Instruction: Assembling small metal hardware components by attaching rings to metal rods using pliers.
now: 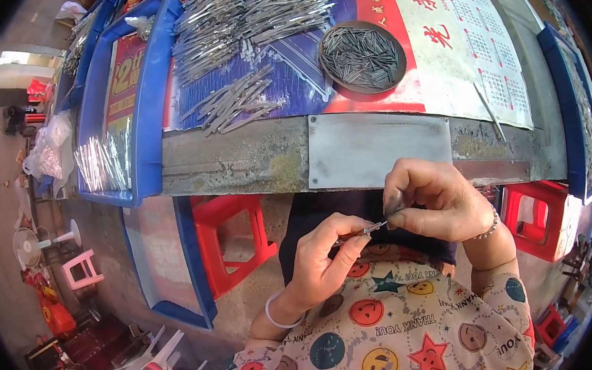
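In front of my body, just off the table edge, my left hand (324, 256) pinches a thin metal strip (374, 227) between thumb and fingers. My right hand (440, 201) is closed at the strip's right end, thumb and forefinger pressed together. What those right fingertips hold is too small and hidden to name. Beyond the hands, a round bowl (365, 90) on the table holds many short dark metal pins (361, 54). Left of it lies a loose heap of flat metal strips (237, 100), with larger piles of similar strips (208, 35) behind.
A pale metal plate (376, 144) is fixed at the table's front edge. A thin rod (490, 112) lies to the right. Blue trays (144, 127) with metal strips flank the table, another blue tray (568, 104) at right. Red stools (213, 264) stand below the table.
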Motion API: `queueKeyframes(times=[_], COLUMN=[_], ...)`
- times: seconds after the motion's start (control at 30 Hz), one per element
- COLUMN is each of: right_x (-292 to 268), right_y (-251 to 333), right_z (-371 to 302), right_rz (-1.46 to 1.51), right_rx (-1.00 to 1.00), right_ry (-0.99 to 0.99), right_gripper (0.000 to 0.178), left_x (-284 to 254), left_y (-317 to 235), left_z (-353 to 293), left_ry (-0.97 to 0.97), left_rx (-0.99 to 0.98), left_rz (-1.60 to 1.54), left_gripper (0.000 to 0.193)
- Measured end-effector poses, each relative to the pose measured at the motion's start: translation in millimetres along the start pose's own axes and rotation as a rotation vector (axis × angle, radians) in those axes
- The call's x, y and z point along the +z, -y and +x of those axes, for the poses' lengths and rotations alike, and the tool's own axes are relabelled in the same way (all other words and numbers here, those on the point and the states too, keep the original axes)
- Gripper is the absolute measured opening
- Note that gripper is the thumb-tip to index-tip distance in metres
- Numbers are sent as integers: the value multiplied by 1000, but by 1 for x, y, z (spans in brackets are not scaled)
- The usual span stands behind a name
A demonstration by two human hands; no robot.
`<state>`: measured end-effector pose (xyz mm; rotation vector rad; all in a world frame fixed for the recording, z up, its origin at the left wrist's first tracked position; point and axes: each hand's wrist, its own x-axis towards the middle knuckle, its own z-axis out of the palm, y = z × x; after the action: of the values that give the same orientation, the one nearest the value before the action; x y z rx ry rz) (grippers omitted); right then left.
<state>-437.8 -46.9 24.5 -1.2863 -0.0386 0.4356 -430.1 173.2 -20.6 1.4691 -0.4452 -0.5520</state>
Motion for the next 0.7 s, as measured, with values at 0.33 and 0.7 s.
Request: queueKeyframes(times=[0.33,0.7], right_x=[-1,6], right_y=[-1,8], right_z=[8,2], right_rz=[79,-640], right_rx=[66,-122], right_ry=[54,107], right_gripper=[15,17], left_x=[-6,-9], left_y=[1,-7], left_z=[1,3], left_ry=[13,55], left_rx=[11,204], left_rz=[6,462], left_gripper=[12,20])
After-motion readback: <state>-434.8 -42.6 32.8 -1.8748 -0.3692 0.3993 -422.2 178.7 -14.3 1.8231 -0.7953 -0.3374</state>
